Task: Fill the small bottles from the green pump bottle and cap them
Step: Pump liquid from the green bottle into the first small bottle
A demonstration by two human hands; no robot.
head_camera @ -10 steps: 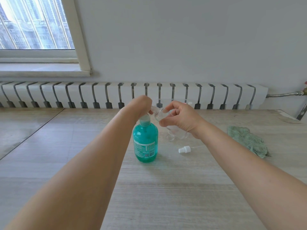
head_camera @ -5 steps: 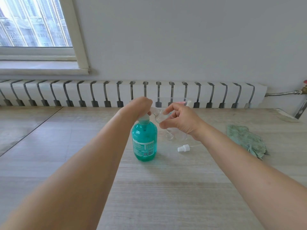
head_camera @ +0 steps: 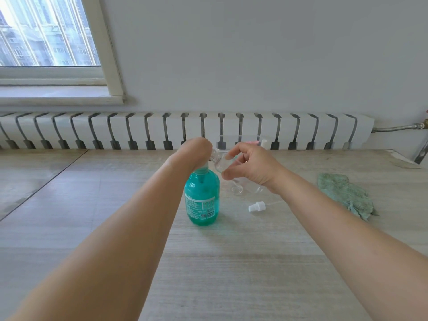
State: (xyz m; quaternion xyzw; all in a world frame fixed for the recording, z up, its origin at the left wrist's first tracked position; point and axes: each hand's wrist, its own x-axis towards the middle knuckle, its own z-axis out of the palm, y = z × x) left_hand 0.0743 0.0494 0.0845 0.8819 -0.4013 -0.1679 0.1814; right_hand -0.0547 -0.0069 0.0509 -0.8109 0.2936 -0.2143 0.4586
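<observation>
While left hand stays pressed on green pump bottle, small bottle pinched in right hand unmoved at spout; filling ongoing, left fingers hidden

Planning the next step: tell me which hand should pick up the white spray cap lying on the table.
Right, probably. The white spray cap lies beside the right forearm, nearer the right hand, whose fingers pinch the small clear bottle. The left hand rests atop the green pump bottle, farther away.

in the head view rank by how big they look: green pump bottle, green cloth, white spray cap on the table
1. green pump bottle
2. green cloth, nearly as large, so these two are close
3. white spray cap, clearly smallest
</observation>
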